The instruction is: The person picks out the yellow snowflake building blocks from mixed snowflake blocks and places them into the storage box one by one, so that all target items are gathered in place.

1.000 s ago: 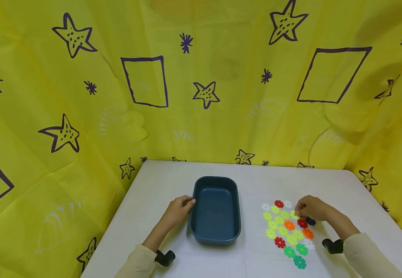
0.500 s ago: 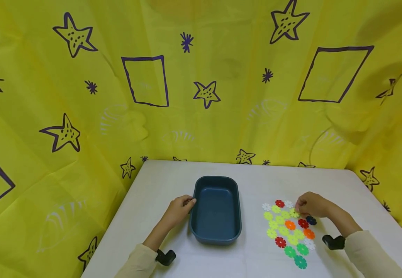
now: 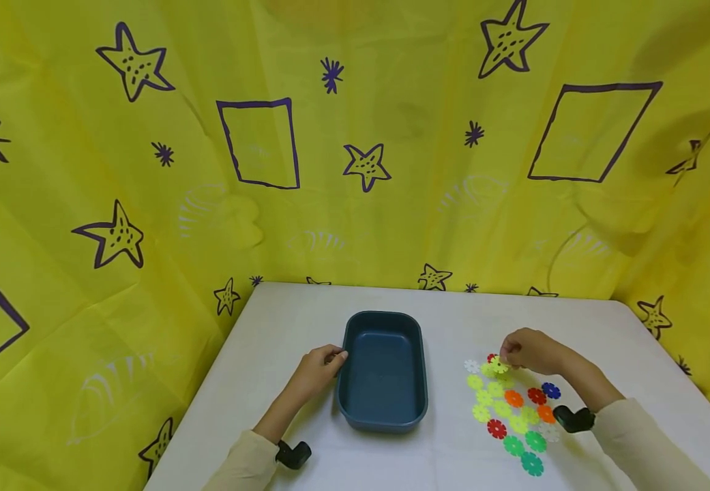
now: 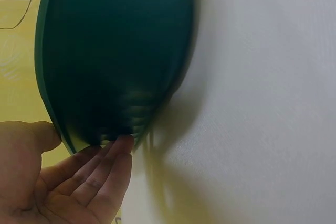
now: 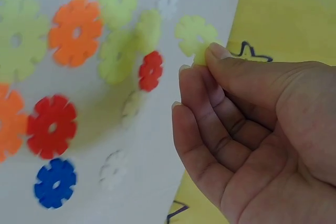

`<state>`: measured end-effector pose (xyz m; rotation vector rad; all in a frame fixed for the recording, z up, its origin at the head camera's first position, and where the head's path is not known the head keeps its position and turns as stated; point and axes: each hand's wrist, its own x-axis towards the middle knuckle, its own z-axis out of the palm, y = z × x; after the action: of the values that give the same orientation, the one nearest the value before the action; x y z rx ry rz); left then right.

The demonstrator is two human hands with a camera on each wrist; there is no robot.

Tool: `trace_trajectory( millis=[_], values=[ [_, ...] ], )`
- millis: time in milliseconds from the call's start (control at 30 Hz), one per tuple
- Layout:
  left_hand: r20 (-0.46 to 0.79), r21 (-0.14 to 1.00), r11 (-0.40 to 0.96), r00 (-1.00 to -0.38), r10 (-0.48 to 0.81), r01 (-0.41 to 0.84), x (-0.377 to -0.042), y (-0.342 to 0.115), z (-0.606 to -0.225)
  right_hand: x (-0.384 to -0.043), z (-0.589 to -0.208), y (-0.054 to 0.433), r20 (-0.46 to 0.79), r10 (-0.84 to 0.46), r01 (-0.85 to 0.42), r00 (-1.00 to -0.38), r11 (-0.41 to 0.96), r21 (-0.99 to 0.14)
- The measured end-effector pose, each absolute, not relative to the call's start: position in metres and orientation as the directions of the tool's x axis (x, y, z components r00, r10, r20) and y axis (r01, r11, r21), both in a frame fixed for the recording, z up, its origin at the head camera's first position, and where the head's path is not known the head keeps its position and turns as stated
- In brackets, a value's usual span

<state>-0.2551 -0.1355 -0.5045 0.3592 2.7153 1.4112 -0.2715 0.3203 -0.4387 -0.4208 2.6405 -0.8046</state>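
Observation:
In the head view, my left hand [image 3: 318, 372] holds the left side of a dark blue-green plastic bin [image 3: 341, 402]. Its thumb lies at the rim in the left wrist view, while the fingers [image 4: 107, 174] touch the bin's outer wall. My right hand [image 3: 534, 351] pinches a yellow notched plastic disc [image 5: 191, 34] between thumb and fingertips, above the table. Below and nearer to me lie several loose notched discs: yellow ones [image 3: 503, 409], an orange disc [image 5: 76, 32], a red disc [image 5: 52, 126], a blue disc [image 5: 55, 183], green ones [image 3: 532, 464] and white ones [image 5: 113, 169].
The bin and discs stand on a white table [image 3: 281, 314], with the discs to the bin's right. Yellow sheeting [image 3: 416, 225] with printed starfish rises behind the table and along its sides. A black wrist camera [image 3: 574, 419] sits at the right wrist.
My right hand has lifted a yellow disc from the far right of the group and moved left with it. The blue disc is now uncovered. My left hand stays on the bin.

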Motion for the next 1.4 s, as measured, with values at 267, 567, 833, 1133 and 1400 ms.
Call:
trace_trajectory(
  millis=[267,567,833,1133,1400],
  values=[
    [0.054,0.809,0.558,-0.969,0.241,0.184,-0.253,-0.137,-0.503,-0.275,-0.422,0.293,-0.188,-0.475,-0.277,-0.86,0.742,-0.61],
    [0.053,0.805,0.563,-0.968,0.245,0.186,-0.254,-0.138,-0.503,-0.285,-0.403,0.259,-0.208,-0.491,-0.268,-0.846,0.728,-0.631],
    [0.053,0.81,0.558,-0.971,0.234,0.179,-0.252,-0.137,-0.502,-0.295,-0.395,0.224,-0.183,-0.568,-0.357,-0.802,0.702,-0.616],
    [0.052,0.811,0.554,-0.967,0.25,0.187,-0.255,-0.136,-0.502,-0.302,-0.389,0.19,-0.18,-0.608,-0.395,-0.773,0.683,-0.614],
    [0.05,0.807,0.562,-0.969,0.241,0.181,-0.253,-0.137,-0.503,-0.307,-0.391,0.154,-0.222,-0.636,-0.442,-0.739,0.707,-0.553]
  ],
)
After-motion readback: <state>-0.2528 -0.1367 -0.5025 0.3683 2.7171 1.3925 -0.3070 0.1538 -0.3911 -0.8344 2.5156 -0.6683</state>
